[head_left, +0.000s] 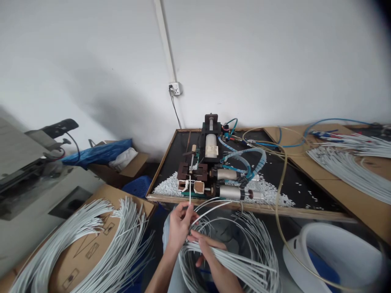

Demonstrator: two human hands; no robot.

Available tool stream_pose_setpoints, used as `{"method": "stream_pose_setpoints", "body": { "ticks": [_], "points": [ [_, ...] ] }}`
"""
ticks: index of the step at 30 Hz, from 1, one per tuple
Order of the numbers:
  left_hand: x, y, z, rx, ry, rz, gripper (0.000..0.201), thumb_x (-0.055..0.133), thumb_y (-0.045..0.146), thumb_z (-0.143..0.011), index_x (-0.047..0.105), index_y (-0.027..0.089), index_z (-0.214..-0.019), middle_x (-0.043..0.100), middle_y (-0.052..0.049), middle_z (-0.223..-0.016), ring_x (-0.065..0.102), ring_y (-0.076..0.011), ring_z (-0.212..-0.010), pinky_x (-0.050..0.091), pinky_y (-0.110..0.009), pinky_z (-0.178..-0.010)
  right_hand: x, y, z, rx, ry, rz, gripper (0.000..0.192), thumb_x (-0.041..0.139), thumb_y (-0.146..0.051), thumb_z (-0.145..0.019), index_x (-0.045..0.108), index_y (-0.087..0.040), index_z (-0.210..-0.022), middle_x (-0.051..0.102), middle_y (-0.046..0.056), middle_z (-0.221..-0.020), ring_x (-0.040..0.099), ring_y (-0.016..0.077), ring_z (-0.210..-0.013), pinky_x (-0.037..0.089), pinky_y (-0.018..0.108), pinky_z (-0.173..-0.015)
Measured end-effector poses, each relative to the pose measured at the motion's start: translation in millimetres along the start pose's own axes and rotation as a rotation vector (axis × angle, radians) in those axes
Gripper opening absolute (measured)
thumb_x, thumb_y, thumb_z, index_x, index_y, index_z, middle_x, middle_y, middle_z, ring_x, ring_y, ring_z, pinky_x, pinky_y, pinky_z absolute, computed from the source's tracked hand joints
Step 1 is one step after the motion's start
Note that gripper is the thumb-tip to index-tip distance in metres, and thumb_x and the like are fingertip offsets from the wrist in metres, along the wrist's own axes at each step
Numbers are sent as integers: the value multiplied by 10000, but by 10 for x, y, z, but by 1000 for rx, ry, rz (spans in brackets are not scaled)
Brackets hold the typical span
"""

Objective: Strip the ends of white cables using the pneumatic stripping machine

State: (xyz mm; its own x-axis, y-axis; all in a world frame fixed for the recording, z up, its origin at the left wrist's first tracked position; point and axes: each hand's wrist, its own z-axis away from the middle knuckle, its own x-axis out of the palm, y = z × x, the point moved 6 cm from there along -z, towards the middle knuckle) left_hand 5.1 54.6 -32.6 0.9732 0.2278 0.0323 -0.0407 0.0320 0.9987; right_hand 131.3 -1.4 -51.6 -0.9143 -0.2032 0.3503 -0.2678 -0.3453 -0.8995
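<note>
Between thumb and fingers, my left hand (180,224) pinches one white cable (190,190). The cable points straight up into the jaws of a pneumatic wire-stripping machine (200,186) at the bench's front edge. My right hand (209,248) is closed around a bundle of white cables (241,264), just below and right of my left hand. Part of its grip is hidden by the cables. Long loops of the bundle hang over my lap. Short white offcuts (168,185) lie heaped around the machine's base.
On the left, cut cables (70,232) lie curved on cardboard (100,244) beside a grey machine (55,199). A white bucket (305,240) stands at the lower right, with a yellowish hose (279,195) passing over it. More cables (345,167) lie on cardboard at right.
</note>
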Motion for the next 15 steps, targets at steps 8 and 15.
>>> {"method": "stream_pose_setpoints", "body": {
  "ticks": [8, 15],
  "points": [
    [27, -58, -46, -31, -26, -25, 309, 624, 504, -853, 568, 200, -857, 641, 33, -540, 608, -155, -434, 464, -239, -448, -28, 30, -20, 36, -58, -83, 710, 734, -692, -620, 737, -181, -1113, 745, 126, -1121, 675, 350, -1100, 642, 393, -710],
    [0, -49, -94, -28, 49, -9, 332, 624, 540, -841, 557, 216, -860, 685, 21, -580, 615, -161, -432, 457, -249, -454, -31, 11, -12, 45, -56, -69, 717, 697, -690, -669, 723, -151, -1141, 732, 171, -1145, 718, 343, -1004, 636, 392, -692]
  ]
}}
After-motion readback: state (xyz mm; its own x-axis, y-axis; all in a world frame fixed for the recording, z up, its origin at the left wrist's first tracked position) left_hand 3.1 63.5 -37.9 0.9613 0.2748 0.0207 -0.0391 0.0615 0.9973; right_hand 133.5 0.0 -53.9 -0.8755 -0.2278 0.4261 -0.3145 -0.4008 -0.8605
